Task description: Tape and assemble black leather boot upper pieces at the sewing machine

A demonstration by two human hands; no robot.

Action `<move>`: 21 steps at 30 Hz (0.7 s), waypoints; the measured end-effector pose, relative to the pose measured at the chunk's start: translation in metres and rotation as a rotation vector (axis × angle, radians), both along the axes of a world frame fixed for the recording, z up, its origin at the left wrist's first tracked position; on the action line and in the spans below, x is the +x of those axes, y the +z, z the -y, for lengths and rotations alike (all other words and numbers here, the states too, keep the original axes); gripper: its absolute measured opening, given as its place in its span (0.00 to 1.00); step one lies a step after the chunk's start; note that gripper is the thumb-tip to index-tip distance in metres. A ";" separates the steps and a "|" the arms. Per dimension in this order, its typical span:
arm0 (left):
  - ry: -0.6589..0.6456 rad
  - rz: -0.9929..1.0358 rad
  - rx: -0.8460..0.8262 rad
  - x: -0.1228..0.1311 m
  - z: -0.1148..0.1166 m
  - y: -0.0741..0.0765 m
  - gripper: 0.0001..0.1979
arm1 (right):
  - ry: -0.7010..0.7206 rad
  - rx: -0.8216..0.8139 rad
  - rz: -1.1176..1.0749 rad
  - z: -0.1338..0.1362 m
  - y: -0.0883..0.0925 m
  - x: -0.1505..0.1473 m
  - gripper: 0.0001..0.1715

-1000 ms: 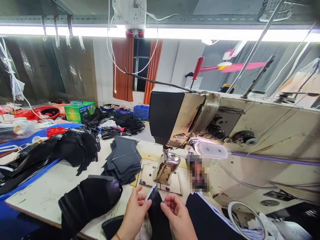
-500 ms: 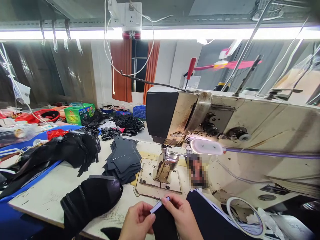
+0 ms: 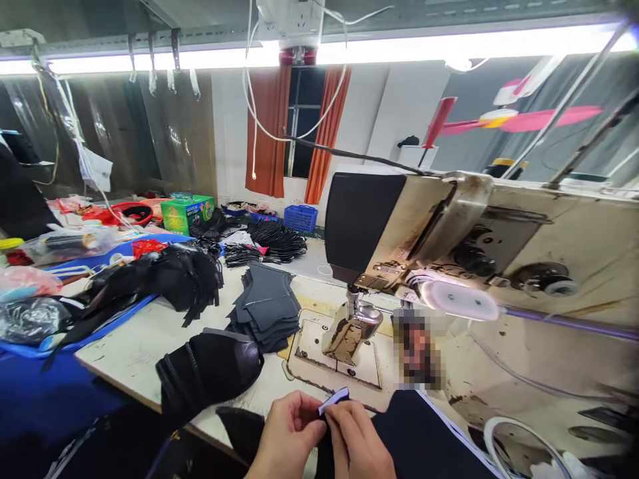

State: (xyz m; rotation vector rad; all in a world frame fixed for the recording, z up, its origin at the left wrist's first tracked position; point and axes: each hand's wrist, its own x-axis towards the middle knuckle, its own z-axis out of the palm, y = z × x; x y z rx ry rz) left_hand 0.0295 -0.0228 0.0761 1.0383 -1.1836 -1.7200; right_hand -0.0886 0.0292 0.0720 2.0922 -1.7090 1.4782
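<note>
At the near edge of the sewing table (image 3: 124, 346), just short of the machine's needle plate (image 3: 339, 356), left hand (image 3: 287, 439) and right hand (image 3: 359, 446) meet over a small black cut piece (image 3: 327, 416) with a pale white-edged corner sticking up between the fingertips. Both hands closed in a pinch on that piece, thumbs and forefingers pressed to its top edge, the rest of it hanging down out of sight below the frame. Looks thin, light and limp, probably synthetic leather or lined fabric: bends readily, folds under its own weight, unlikely to break but easy to crease or let slip out of line. Best taken at the edge with fingertip pinches close together, as now, one on each side of the corner, so the layers stay matched. Just beyond, the presser foot (image 3: 352, 329) of the worn industrial sewing machine (image 3: 474, 246), with a small lamp (image 3: 459, 301) lit under its arm. To the right and near, a dark stack of similar pieces (image 3: 424, 439) with white edges. To the left, a black shoe upper (image 3: 210, 372) lying on the table, and behind it a fanned pile of grey cut pieces (image 3: 264, 306). Farther left, a heap of black straps (image 3: 164, 279) over a blue tray (image 3: 74, 336); far back, a green box (image 3: 187, 213) and a blue basket (image 3: 300, 217).
</note>
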 end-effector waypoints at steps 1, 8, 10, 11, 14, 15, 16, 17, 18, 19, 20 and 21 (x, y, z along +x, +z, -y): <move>-0.012 0.007 -0.006 0.002 -0.001 0.001 0.12 | 0.008 0.005 -0.034 0.002 -0.003 -0.001 0.13; -0.032 0.401 -0.435 0.016 -0.010 0.010 0.29 | 0.075 0.009 -0.215 0.008 -0.011 -0.013 0.14; -0.047 0.455 -0.482 0.017 -0.011 0.010 0.33 | 0.156 0.047 -0.248 0.010 -0.007 -0.019 0.13; -0.055 0.473 -0.494 0.017 -0.011 0.009 0.33 | 0.199 0.066 -0.254 0.012 -0.004 -0.021 0.12; -0.088 0.522 -0.527 0.018 -0.011 0.007 0.35 | 0.300 0.128 -0.237 0.018 0.006 -0.025 0.11; -0.096 0.539 -0.537 0.019 -0.011 0.006 0.35 | 0.314 0.152 -0.224 0.020 0.009 -0.024 0.11; -0.104 0.553 -0.545 0.019 -0.011 0.006 0.35 | 0.321 0.175 -0.214 0.021 0.011 -0.023 0.12; -0.114 0.558 -0.554 0.020 -0.011 0.007 0.35 | 0.313 0.185 -0.207 0.022 0.011 -0.021 0.12; -0.126 0.557 -0.568 0.020 -0.011 0.007 0.35 | 0.289 0.183 -0.199 0.022 0.011 -0.019 0.13; -0.145 0.550 -0.582 0.021 -0.012 0.009 0.36 | 0.267 0.170 -0.190 0.022 0.010 -0.017 0.14; -0.164 0.540 -0.592 0.021 -0.011 0.010 0.36 | 0.261 0.157 -0.178 0.021 0.008 -0.016 0.15; -0.172 0.532 -0.592 0.021 -0.011 0.011 0.36 | 0.267 0.155 -0.166 0.020 0.006 -0.015 0.15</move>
